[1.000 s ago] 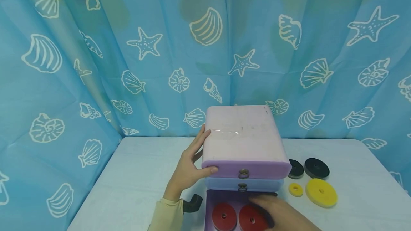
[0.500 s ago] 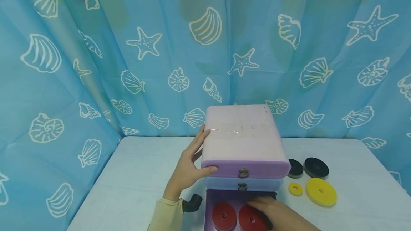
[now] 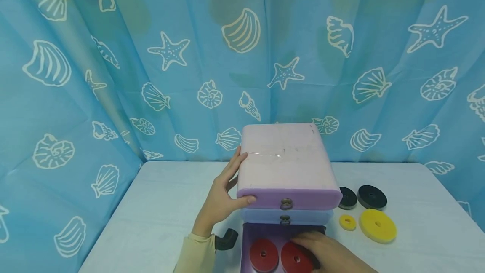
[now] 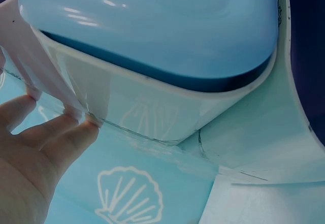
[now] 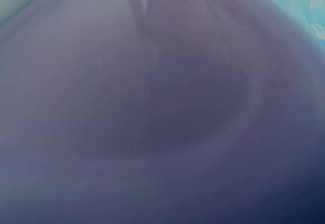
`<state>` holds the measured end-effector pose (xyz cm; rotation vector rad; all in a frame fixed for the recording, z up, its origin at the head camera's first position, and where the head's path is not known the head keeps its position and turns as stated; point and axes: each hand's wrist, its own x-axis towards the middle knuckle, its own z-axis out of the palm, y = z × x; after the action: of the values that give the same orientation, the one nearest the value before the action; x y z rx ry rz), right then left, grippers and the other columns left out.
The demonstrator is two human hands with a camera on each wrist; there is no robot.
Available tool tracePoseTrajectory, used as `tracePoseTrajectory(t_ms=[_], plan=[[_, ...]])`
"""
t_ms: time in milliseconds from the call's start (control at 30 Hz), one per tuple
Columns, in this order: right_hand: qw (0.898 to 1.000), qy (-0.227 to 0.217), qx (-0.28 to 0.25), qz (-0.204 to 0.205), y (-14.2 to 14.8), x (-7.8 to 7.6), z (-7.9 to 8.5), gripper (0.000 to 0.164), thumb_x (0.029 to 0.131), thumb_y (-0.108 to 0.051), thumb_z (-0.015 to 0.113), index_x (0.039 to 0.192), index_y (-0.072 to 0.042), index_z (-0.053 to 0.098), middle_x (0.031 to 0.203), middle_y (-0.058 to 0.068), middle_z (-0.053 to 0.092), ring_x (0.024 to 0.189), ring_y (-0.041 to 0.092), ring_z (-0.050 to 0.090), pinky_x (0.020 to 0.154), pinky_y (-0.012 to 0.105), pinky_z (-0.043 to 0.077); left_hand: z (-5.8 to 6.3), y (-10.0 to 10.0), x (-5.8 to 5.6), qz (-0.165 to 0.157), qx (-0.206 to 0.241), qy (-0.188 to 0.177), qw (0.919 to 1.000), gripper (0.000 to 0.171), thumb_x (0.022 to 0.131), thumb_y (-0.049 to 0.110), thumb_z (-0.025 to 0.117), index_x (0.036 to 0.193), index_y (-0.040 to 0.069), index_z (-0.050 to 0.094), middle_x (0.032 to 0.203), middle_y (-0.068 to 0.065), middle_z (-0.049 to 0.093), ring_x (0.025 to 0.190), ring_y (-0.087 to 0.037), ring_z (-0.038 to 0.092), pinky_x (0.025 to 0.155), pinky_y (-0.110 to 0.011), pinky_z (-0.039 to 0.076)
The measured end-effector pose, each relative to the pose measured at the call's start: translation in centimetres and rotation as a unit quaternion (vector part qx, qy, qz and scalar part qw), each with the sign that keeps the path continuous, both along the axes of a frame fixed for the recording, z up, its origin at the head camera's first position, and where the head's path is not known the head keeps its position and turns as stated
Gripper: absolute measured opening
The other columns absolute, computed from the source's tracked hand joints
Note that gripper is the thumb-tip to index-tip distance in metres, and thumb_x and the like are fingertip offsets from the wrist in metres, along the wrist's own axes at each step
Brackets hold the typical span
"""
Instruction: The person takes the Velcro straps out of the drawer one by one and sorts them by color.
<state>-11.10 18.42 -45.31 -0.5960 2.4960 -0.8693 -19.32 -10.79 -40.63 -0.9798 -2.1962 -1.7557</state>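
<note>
A drawer unit (image 3: 284, 155) stands mid-table in the head view, with a purple top drawer (image 3: 310, 199) and a blue one (image 3: 261, 216) beneath. Its lowest purple drawer (image 3: 246, 239) is pulled out. Two red discs with centre holes, the left disc (image 3: 264, 255) and right disc (image 3: 294, 260), lie in it. My left hand (image 3: 223, 197) rests on the unit's left side, fingers extended, thumb on the front edge. In the left wrist view its fingertips (image 4: 90, 120) touch the casing. My right hand (image 3: 318, 250) reaches over the right disc; its fingertips are hidden.
Right of the unit lie two black discs, a nearer one (image 3: 347, 198) and another (image 3: 372, 197), plus a small yellow disc (image 3: 347, 222) and a large yellow disc (image 3: 377, 226). A dark bent object (image 3: 226, 239) is by my left wrist. Behind hangs a blue seashell curtain (image 3: 212, 62).
My right hand has shifted slightly over the right red disc. My left hand and the drawers stay put; the whole head view drifts a little.
</note>
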Motion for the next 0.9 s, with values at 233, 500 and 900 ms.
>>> tracePoseTrajectory(t_ms=[233,500,900], plan=[[1.0,0.014,-0.005,0.011,0.28,-0.05,-0.3,0.076,0.075,-0.057,0.082,0.138,-0.021,0.061,0.137,-0.002,0.06,0.119,0.029,0.057,0.098,0.059,0.048,-0.06,-0.01,-0.05,-0.004,0.002,0.004,1.0,0.089,0.084,0.034,0.083,0.158,0.028,0.034,0.168,0.005,0.015,0.153,-0.021,0.019,0.111,-0.053,0.039],[1.0,-0.001,-0.018,0.009,0.44,-0.27,-0.34,0.076,0.075,-0.048,0.086,0.138,-0.014,0.061,0.138,0.006,0.059,0.121,0.035,0.055,0.097,0.061,0.048,-0.12,-0.03,-0.11,-0.003,0.003,0.001,1.0,0.089,0.083,0.037,0.083,0.158,0.03,0.035,0.168,0.007,0.014,0.153,-0.019,0.018,0.111,-0.051,0.038],[0.998,-0.03,-0.057,0.0,0.88,-0.25,-0.06,0.075,0.08,-0.039,0.084,0.141,-0.006,0.056,0.141,0.014,0.054,0.126,0.043,0.049,0.097,0.065,0.045,-0.34,-0.13,-0.19,-0.016,0.009,0.005,0.9998,0.09,0.083,0.03,0.084,0.158,0.029,0.034,0.168,0.007,0.014,0.153,-0.017,0.016,0.112,-0.052,0.038]])
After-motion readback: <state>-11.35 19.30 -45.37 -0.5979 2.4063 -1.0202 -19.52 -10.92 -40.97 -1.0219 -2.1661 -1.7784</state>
